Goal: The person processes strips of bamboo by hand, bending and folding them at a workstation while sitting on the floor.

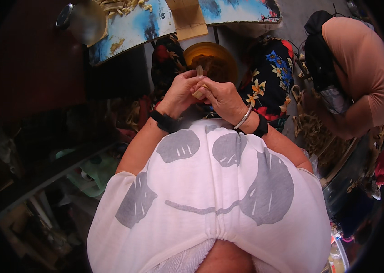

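Note:
My left hand (179, 89) and my right hand (225, 99) meet in front of my chest, fingertips close together. Between them they pinch a narrow, pale, flat strip (199, 70), probably plant fibre. One end of it rises above the fingers. A folded pale piece (199, 92) shows lower down at my right fingers; whether it belongs to the same strip is hidden by the fingers. Just beyond my hands, between my knees in floral cloth (269, 76), sits an orange-yellow bowl (232, 56) with brown stringy material inside.
Ahead stands a low table with a blue-and-white painted top (137, 29), bearing a wooden board (189, 20) and a heap of pale cut strips (120, 7). At right, another person (359, 68) bends near a pile of tan strips (314, 136). A green plastic bag (93, 174) lies left.

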`<state>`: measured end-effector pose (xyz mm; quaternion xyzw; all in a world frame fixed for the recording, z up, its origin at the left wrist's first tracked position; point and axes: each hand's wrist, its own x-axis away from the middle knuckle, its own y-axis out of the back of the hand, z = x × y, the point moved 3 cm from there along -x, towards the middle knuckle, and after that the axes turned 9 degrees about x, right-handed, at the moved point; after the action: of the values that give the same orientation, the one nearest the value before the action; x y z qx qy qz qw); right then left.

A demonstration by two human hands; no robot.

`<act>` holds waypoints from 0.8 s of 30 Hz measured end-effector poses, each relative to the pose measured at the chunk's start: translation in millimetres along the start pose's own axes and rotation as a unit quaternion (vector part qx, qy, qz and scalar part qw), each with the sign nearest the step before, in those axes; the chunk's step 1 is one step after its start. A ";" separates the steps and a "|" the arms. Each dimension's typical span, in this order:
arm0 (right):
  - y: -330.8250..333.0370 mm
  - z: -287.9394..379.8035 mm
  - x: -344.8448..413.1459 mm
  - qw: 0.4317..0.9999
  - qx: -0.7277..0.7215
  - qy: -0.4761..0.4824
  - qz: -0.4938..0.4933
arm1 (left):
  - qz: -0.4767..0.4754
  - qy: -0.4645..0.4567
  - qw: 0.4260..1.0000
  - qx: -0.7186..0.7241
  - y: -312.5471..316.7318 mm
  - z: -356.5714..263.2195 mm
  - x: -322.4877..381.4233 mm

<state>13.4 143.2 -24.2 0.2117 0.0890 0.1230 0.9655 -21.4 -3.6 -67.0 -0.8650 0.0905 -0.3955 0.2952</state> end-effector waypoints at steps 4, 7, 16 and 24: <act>10.0 -12.5 -3.0 0.995 0.038 0.000 -0.095 | -0.009 -0.197 0.925 -0.326 2.8 -2.6 -9.2; 11.0 -20.9 -7.6 0.991 0.036 -0.004 -0.131 | 0.049 -0.367 0.653 -0.661 -30.1 -16.6 13.6; -3.8 -42.8 -25.0 0.939 -0.193 -0.275 -0.070 | -0.047 -0.539 0.474 -0.695 -58.0 -27.5 40.4; -4.0 -30.5 -18.3 0.980 -0.135 -0.139 -0.034 | -0.060 -0.514 0.585 -0.625 -45.4 -29.2 33.0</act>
<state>-10.0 146.4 -51.0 0.0908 -0.0565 0.0705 0.9918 -24.3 7.5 -4.8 -0.8989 0.0961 0.2520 -0.3453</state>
